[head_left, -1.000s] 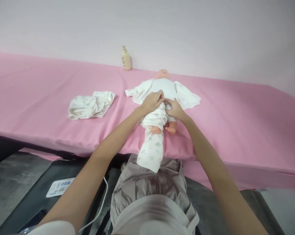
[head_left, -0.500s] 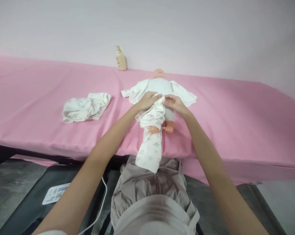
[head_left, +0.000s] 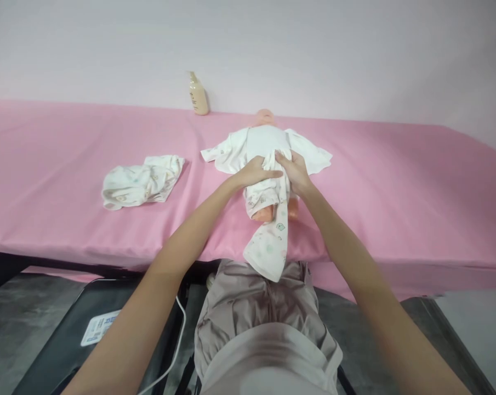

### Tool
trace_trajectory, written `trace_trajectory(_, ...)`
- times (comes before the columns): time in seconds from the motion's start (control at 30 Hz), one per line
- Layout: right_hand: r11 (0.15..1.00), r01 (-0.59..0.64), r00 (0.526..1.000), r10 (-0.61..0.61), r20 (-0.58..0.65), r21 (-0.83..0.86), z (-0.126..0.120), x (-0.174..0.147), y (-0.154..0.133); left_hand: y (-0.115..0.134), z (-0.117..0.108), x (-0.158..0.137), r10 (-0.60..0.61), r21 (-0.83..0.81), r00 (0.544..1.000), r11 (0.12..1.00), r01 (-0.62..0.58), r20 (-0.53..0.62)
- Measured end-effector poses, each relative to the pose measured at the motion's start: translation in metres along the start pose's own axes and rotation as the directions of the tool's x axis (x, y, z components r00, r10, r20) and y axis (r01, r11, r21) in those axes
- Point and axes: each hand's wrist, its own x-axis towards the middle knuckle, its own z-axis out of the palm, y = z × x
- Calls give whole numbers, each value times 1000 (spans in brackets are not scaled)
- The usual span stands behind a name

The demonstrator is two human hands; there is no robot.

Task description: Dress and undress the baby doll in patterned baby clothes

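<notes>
A baby doll [head_left: 266,140] lies on its back with its head away from me, in a white patterned shirt whose sleeves spread to both sides. White printed baby pants [head_left: 268,192] cover one leg down to a bare foot [head_left: 264,214]; the loose pant leg hangs over the table's near edge. My left hand [head_left: 256,172] grips the bunched waistband from the left. From the other side my right hand [head_left: 296,170] pinches the cloth, thumb on top. The doll's second foot [head_left: 292,208] shows partly beside the loose pant leg.
A folded white printed garment [head_left: 143,181] lies to the left on the pink sheet [head_left: 58,181]. At the back, against the wall, stands a pump bottle [head_left: 199,97]. Below the left table edge is a black chair seat [head_left: 103,299] with a white cable [head_left: 181,334] beside it.
My right hand has closed on the waistband and drawn it to the right. The loose pant leg has swung right, and cloth now partly covers the doll's second leg.
</notes>
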Motion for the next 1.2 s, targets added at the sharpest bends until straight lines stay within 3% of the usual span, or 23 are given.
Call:
trace_trajectory(0.17, 999, -17, 990, 12, 144, 38, -4, -4, -7, -3, -6, 2, -50, -453, 992, 886, 97, 115)
trace_trajectory(0.3, 995, -11, 936, 47, 349, -104, -12, -6, -9, -5, -15, 8, -44, -598, 996, 797, 78, 72)
trace_trajectory(0.37, 983, -6, 921, 78, 383, -184, -12, -7, -9, -5, -17, 9, -51, -601, 998, 797, 54, 22)
trace_trajectory(0.43, 983, 11, 942, 51, 331, -185, -11, -5, -7, -3, -16, 7, -39, -552, 999, 833, 22, -19)
trace_trajectory(0.53, 994, 56, 995, -49, 86, -89, -12, 2, -7, -2, -13, 2, -32, -357, 999, 934, 34, 12)
trace_trajectory(0.63, 998, 50, 994, -54, -97, -50, -16, 6, -12, -2, -10, -1, -120, -98, 992, 988, 122, 26)
trace_trajectory(0.7, 999, 8, 998, -10, -59, -41, -18, 4, -17, -3, -9, 0, -124, -116, 992, 985, 124, 10)
trace_trajectory(0.77, 996, -71, 991, 77, 110, -58, -21, -1, -20, -4, -7, 2, -56, -296, 998, 954, 51, -8)
trace_trajectory(0.83, 978, -152, 933, 190, 306, -142, -23, -6, -22, -6, -7, 3, -3, -452, 1000, 892, -8, -23)
trace_trajectory(0.9, 965, -184, 892, 243, 381, -186, -25, -8, -22, -7, -7, 4, -12, -500, 1000, 866, 14, 6)
trace_trajectory(0.97, 982, -169, 925, 187, 332, -82, -25, -7, -23, -9, -8, 3, -52, -467, 997, 881, 75, 62)
trace_trajectory(1.07, 984, -130, 982, 111, 154, 122, -22, -2, -21, -10, -6, 1, -143, -300, 990, 943, 143, 21)
trace_trajectory(1.13, 978, -143, 989, 135, 59, 151, -18, 0, -19, -9, -3, 0, -128, -220, 992, 967, 126, 5)
trace_trajectory(1.2, 978, -173, 984, 167, 62, 113, -17, -1, -18, -9, 0, -1, -72, -299, 997, 951, 79, 33)
